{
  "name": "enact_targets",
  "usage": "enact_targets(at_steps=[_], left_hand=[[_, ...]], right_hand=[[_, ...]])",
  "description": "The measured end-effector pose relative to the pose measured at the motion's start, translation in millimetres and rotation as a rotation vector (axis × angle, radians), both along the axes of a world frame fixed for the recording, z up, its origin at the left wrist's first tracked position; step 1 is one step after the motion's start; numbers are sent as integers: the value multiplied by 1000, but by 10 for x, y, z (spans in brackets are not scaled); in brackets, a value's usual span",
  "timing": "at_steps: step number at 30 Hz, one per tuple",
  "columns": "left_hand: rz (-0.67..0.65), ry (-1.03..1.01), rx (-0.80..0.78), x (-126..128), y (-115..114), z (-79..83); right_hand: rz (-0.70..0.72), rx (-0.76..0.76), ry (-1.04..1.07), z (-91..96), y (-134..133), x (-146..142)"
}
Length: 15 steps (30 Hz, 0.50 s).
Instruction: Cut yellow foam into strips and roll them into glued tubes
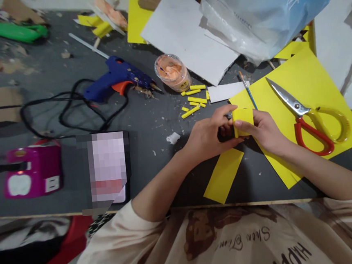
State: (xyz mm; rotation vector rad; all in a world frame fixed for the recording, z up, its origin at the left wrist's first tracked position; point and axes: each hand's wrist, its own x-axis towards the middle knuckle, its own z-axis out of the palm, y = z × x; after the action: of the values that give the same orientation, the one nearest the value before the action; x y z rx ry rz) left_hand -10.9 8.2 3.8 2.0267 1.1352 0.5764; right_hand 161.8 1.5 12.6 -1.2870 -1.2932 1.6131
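Observation:
A small piece of yellow paper (245, 119), curled along its left edge, is held up between my two hands above the table. The fingers of my left hand (208, 131) close on that curled edge. My right hand (265, 130) pinches the piece from the right, its thumb across the front. Below them a yellow paper strip (224, 177) lies flat on the table. Several short yellow paper rolls (197, 100) lie beyond my left hand, beside a white card strip (228, 91). A large yellow sheet (309, 75) spreads to the right, partly under my right forearm.
Scissors (298, 107) with red and yellow handles and a thin paintbrush (248, 88) rest on the yellow sheet. A blue glue gun (118, 77), its cable looping left, lies near a tub of orange paste (173, 72). Left are a phone (109, 166) and a magenta box (33, 171); a plastic bag (270, 12) stands behind.

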Motion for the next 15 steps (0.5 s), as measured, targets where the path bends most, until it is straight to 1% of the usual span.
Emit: enact_targets(at_steps=[9, 12, 15], left_hand=[[0, -7, 29, -18, 0, -40], [-20, 1, 110, -27, 10, -46], [18, 69, 235, -25, 25, -52]], right_hand=[[-5, 12, -116, 11, -25, 14], [3, 6, -45, 13, -24, -1], [-31, -14, -28, -10, -21, -16]])
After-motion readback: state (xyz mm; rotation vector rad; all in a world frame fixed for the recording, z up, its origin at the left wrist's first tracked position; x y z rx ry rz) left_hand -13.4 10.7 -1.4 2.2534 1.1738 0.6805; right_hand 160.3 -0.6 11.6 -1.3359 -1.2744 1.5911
